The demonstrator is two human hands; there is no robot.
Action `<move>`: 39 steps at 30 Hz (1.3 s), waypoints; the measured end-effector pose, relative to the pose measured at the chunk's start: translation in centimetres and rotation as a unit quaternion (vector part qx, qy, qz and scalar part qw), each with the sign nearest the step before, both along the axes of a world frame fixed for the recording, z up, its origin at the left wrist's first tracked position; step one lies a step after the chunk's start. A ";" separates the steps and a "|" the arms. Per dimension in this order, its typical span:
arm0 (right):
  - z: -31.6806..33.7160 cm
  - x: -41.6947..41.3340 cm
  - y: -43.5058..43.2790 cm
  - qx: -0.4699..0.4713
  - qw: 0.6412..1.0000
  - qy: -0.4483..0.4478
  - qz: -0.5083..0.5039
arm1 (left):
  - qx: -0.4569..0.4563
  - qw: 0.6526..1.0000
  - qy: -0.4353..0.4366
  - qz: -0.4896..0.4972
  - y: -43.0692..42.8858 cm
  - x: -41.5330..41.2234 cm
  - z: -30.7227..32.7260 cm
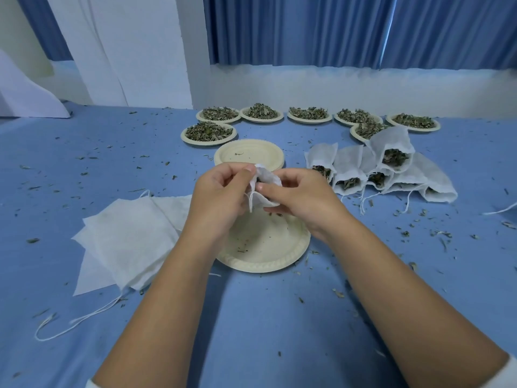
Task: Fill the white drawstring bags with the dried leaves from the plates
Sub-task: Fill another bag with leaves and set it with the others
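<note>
Head view, looking forward and down at a blue table (251, 317) scattered with leaf crumbs.

At the centre of the frame the two hands met close together, both clamped on one white drawstring bag (267, 179). The left hand (221, 191) pinched its left edge between thumb and fingers. The right hand (298, 197) gripped its right side, thumb across the front. The bag sat bunched between them, held above a nearly bare plate (263, 247). A dark patch of dried leaves showed at its top, so the mouth seemed to face up toward the camera. The long axis could not be told through the crumpling. Its drawstring (251, 203) hung straight down beside the left hand, the nearer hand for a pull to close it.

The filled bags (377, 169) lay heaped at right of centre, mouths toward the lower left, nearer the right hand. Flat empty bags (131, 239) lay at lower left, beside the left forearm. Plates of dried leaves (208, 131) lined the upper middle, beyond a stack of emptied plates (249, 154).
</note>
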State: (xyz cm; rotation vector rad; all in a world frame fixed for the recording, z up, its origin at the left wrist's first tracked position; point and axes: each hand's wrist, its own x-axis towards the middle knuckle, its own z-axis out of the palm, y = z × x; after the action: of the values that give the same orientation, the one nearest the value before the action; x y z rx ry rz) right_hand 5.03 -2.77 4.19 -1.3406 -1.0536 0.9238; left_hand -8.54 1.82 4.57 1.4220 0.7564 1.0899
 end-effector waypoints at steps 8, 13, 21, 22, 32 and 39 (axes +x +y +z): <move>-0.3 -0.3 1.1 -0.003 0.985 -0.130 -0.115 | 0.060 0.997 0.044 0.009 -0.5 1.0 -0.4; 0.8 0.7 0.1 -0.057 0.990 -0.111 -0.066 | 0.084 0.991 0.021 0.106 0.1 1.8 -1.0; 2.2 2.0 -1.1 -0.115 0.990 0.086 -0.010 | 0.165 0.982 0.083 0.037 -1.3 4.7 -1.7; 2.2 2.1 -1.0 -0.095 0.991 0.093 -0.034 | 0.167 0.982 0.086 0.026 -1.4 5.0 -1.6; 2.1 4.2 -0.2 0.044 0.976 0.086 -0.194 | 0.173 0.982 0.077 -0.012 -0.2 6.4 -0.5; 2.4 7.4 1.0 0.107 0.938 0.031 -0.327 | 0.147 0.975 0.144 0.085 2.7 4.5 -0.4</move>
State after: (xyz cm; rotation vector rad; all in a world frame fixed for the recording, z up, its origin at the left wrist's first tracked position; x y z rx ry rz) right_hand 12.43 -1.75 6.54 -1.3378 -0.5674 0.3367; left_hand -4.03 4.47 4.12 1.8191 0.9669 1.1771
